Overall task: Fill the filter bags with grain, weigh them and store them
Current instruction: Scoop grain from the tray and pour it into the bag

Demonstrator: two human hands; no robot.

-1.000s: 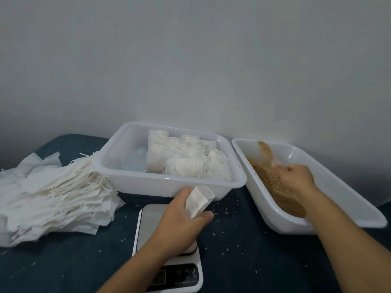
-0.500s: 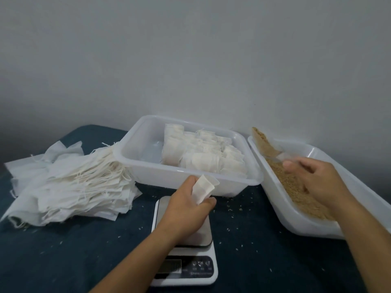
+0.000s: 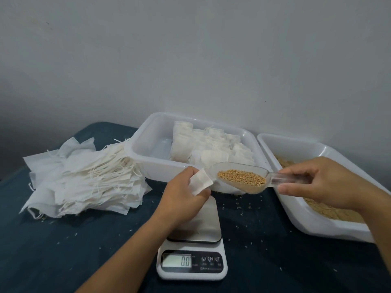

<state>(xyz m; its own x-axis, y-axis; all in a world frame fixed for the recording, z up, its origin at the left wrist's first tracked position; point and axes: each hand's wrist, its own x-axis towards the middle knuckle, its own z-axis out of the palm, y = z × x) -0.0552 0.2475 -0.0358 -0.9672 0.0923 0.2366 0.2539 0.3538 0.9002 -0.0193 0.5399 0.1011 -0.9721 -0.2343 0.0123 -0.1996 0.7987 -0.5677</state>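
Note:
My left hand point(image 3: 182, 197) grips a small white filter bag point(image 3: 200, 183) above the kitchen scale point(image 3: 193, 246), whose display reads 0.0. My right hand point(image 3: 317, 182) pinches the handle of a clear plastic scoop point(image 3: 243, 178) holding brown grain, its tip just right of the bag's mouth. To the right, a white tray point(image 3: 300, 220) holds loose grain. Behind the scale another white tray point(image 3: 148, 163) holds several filled bags. A heap of flat filter bags point(image 3: 84, 180) with strings lies on the left.
Everything stands on a dark blue cloth point(image 3: 63, 250) strewn with stray grains. A plain grey wall point(image 3: 190, 60) rises close behind the trays. The right tray is tilted, its far edge against the wall.
My right hand has lifted the scoop, now holding grain, out of the right tray and carried it left to the bag. My left hand kept the bag over the scale.

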